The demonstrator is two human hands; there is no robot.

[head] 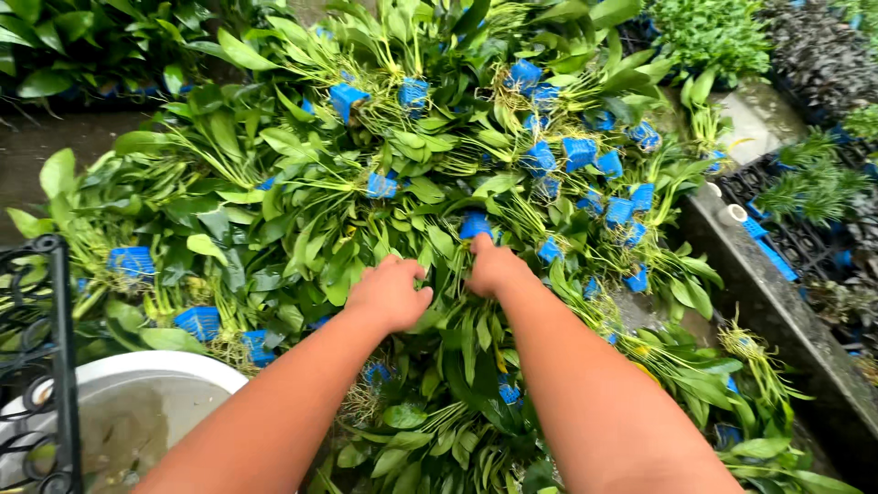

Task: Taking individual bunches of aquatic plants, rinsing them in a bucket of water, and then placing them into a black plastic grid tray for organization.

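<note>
Wet concrete ledges frame a heap of leafy plants in small blue net pots. Near its middle, the right hand grasps one blue pot; the left hand curls into stems beside it. Lifting by the pot would likely spare the roots.

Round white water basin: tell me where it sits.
The round white water basin sits bottom left in the head view, beside the black metal rack, under the left forearm.

Plant pile ahead, basin lower left, metal rack beside it, trays right
</note>
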